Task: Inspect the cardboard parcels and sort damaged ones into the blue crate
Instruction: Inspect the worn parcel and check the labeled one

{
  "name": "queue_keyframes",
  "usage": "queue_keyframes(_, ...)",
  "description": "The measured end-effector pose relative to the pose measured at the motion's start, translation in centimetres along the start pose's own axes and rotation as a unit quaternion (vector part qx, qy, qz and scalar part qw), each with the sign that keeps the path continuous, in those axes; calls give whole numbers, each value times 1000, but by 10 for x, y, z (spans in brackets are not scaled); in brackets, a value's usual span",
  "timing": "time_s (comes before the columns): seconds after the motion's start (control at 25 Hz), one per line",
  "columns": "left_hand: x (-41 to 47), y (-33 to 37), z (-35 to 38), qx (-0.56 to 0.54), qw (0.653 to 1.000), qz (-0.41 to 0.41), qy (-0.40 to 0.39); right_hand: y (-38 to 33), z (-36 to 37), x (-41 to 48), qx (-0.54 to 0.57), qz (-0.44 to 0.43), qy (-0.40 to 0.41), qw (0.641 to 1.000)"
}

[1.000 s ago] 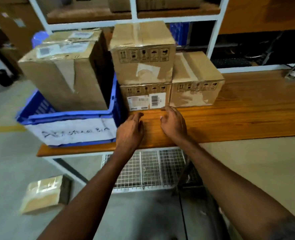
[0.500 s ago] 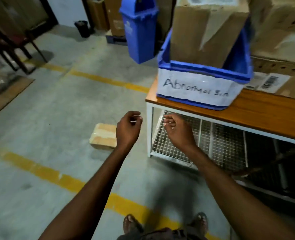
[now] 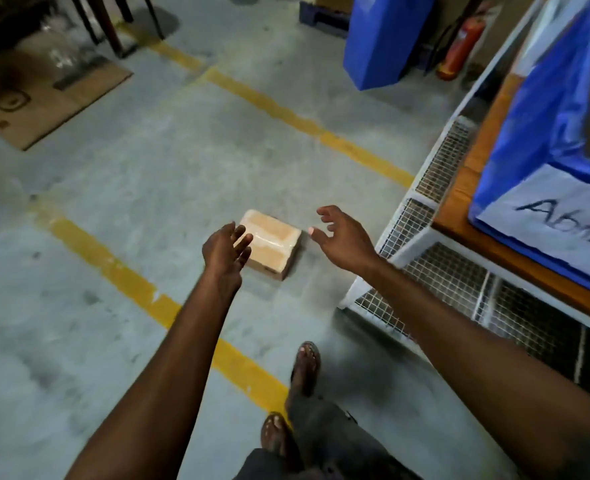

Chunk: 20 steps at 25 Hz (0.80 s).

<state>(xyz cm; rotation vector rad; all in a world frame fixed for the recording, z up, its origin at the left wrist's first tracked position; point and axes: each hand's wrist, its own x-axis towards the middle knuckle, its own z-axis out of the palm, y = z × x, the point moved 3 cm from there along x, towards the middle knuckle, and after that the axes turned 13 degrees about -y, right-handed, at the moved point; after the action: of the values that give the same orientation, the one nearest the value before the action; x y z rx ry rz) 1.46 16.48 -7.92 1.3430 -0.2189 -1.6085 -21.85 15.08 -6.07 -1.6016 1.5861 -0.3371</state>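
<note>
You have one small parcel (image 3: 273, 242) lying on the floor (image 3: 148, 174), just ahead of your feet. It is not picked up yet, so it has not been looked over and it is not sorted. I think you are at the very start with this one: grab it, check it, then choose where it goes.

Your left hand (image 3: 222, 252) reaches out over the near left edge of the parcel. I cannot tell if it touches. Your right hand (image 3: 345, 239) is just beside the parcel's right end, not touching it. The fingers (image 3: 324, 212) of both hands are spread wide and hold nothing.

Farther off on your right, the blue crate (image 3: 536, 133) sits on the worktop (image 3: 460, 199). Something brown shows in it, but it is too blurred to name.
</note>
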Motion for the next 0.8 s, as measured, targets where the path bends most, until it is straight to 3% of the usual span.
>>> queue_keyframes(0.24, 145, -32, -54, 23, 998, -37, 54, 58, 99, 175, -109, 56, -132, 984)
queue_keyframes(0.52, 344, -174, -119, 67, 992, -91, 62, 200, 240, 307, -125, 94, -139, 978)
queue_keyframes(0.68, 445, -256, -151, 102, 987, -117, 30, 288, 308, 399, -204, 75, -159, 963)
queue_keyframes(0.8, 512, -293, -165, 122, 986, -116, 4, 335, 327, 469, -262, 72, -131, 953)
